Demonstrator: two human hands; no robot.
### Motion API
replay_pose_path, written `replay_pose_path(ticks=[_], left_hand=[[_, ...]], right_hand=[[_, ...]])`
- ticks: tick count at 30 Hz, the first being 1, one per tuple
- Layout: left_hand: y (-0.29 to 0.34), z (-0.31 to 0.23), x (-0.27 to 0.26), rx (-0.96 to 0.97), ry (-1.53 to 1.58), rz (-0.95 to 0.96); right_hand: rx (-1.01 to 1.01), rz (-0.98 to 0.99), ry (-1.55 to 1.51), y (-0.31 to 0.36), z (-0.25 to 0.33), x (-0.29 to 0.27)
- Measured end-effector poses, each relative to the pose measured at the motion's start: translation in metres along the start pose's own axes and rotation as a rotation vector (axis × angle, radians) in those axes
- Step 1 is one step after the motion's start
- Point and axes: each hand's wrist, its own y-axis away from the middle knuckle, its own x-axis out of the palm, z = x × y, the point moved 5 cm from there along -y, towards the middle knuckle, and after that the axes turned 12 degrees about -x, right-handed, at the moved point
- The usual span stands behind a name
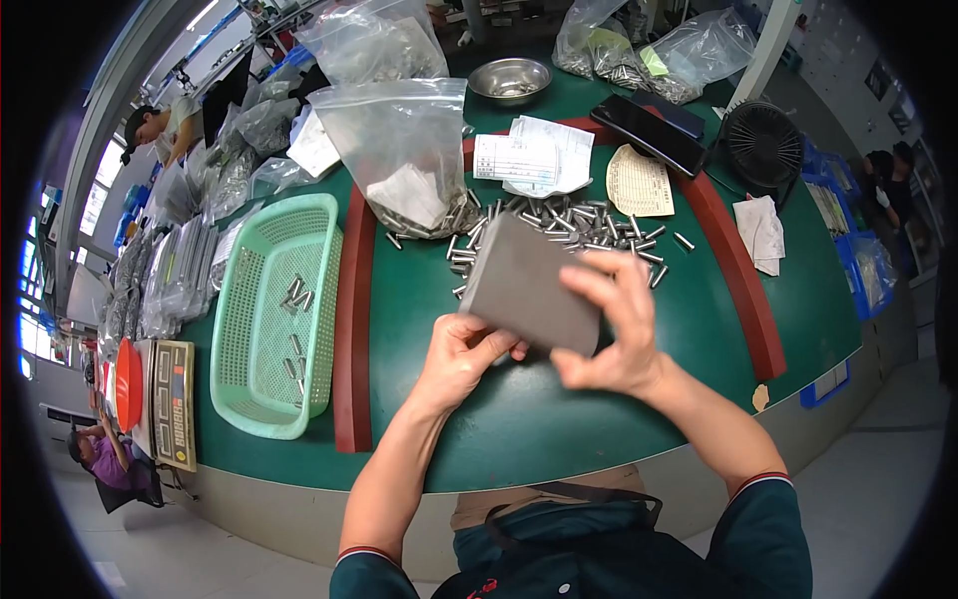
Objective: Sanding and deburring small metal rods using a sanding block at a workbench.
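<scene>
A grey rectangular block [529,280], blurred by motion, is tilted over the green table. My left hand [464,354] is closed on its lower left corner, thumb in front. At the block's right side is my right hand [619,324], smeared by movement, with thumb and fingers spread apart. Its fingertips overlap the block's edge; whether they touch it is unclear. Behind the block lies a loose heap of short metal pins [609,232], partly hidden by it. A clear plastic bag [409,150] holding more metal parts and a white paper stands at the heap's left.
A light green basket [228,339] with several pins sits left of a red-brown bar [354,349]. Another such bar [738,280] curves along the right. Papers [534,155], a black phone [649,135], a metal bowl [509,82] and a black fan [760,145] lie farther back.
</scene>
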Motion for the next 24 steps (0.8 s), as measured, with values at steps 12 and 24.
replay_pose_path(ticks=[12, 24], left_hand=[[0.005, 0.006, -0.008, 0.113, 0.019, -0.096], [0.008, -0.014, -0.005, 0.338, -0.112, -0.164]], right_hand=[[0.079, 0.031, -0.109, 0.003, 0.006, 0.006], [0.239, -0.035, 0.058, 0.008, -0.032, 0.002]])
